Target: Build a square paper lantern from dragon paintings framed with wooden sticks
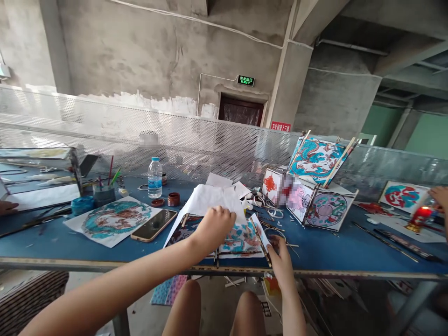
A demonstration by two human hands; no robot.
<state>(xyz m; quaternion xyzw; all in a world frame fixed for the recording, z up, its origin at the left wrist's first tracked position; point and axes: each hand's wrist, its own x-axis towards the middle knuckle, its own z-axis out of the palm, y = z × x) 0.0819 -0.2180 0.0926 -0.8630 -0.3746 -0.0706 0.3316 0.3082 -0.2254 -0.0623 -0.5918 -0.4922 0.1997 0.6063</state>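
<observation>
My left hand is curled shut on the edge of a white paper sheet that lies over a flat painted lantern panel set with thin wooden strips. My right hand rests at the panel's right edge near the table's front, fingers bent around the wooden frame strip. The panels show blue and red dragon painting.
A phone and a painted dragon sheet lie to the left, with a water bottle, paint cups and brushes behind. An assembled painted lantern stands at the right. Other people's hands show at both far edges. A perforated metal screen backs the blue table.
</observation>
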